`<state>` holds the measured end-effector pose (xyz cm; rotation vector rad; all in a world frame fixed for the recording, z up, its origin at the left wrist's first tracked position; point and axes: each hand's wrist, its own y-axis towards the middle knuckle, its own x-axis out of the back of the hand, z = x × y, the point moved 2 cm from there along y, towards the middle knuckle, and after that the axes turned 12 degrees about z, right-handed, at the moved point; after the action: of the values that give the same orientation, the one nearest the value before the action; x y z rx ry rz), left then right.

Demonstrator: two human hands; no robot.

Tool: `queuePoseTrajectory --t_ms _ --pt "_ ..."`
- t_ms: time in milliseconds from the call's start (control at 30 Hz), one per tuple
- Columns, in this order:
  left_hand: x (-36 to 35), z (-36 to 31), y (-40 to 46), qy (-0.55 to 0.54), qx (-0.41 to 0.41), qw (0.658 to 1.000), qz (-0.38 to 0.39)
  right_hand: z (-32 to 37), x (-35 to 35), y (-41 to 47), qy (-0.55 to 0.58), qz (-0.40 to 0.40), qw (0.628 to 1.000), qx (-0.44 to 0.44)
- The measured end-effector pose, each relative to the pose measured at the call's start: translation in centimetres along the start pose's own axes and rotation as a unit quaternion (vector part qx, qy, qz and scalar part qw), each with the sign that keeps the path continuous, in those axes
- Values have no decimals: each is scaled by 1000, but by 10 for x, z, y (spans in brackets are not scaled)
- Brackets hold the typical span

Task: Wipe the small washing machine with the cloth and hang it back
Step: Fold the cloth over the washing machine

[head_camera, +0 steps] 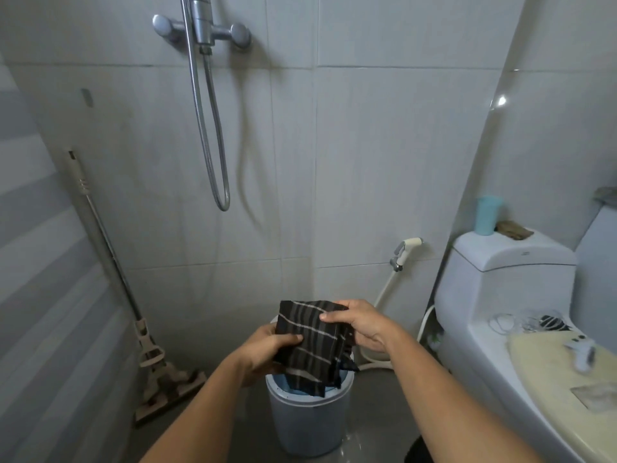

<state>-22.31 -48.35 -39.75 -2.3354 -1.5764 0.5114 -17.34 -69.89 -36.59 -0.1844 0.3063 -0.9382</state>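
— Where's the cloth now?

— Up in front of the person. The dark striped cloth [312, 342] hangs between both hands, right above the small washing machine [309, 419], which stands on the grey floor [233, 439] just beside the toilet [510, 315]. The cloth's lower edge dangles over the machine's open blue top.

— How are the hands on it?

— The left hand [267, 350] is clamped on the cloth's left edge, thumb across the front. The right hand [359, 324] pinches the upper right corner, fingers closed on the fabric.

— Any brand on the machine? Any writing?

— None I can read. There's a small mark on the toilet tank, too tiny to make out.

— What else is around?

— A mop [133, 312] leans in the left corner, a shower hose [213, 135] loops down the tiled wall, a bidet sprayer [405, 250] hangs near the toilet, and a light blue cup [487, 215] stands on the tank.
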Motion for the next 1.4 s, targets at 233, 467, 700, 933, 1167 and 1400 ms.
queuePoseTrajectory --t_ms 233,467,700,933,1167,1400 --pt "0 0 6 -20 -19 999 -25 -6 7 5 -72 -53 995 33" --pt "-4 -6 6 -125 -110 986 5 -19 4 9 -11 -53 998 -30" --pt "2 -7 9 -145 -113 983 1 -30 -7 3 -169 20 982 -83" --pt "10 -14 6 -89 -23 996 19 -29 -12 -3 -209 -3 969 -131" --pt "7 -20 14 -149 -57 987 28 -40 -25 -3 -101 -3 993 -59" --pt "7 -16 15 8 -12 995 -98 -58 -24 -2 36 35 997 -65"
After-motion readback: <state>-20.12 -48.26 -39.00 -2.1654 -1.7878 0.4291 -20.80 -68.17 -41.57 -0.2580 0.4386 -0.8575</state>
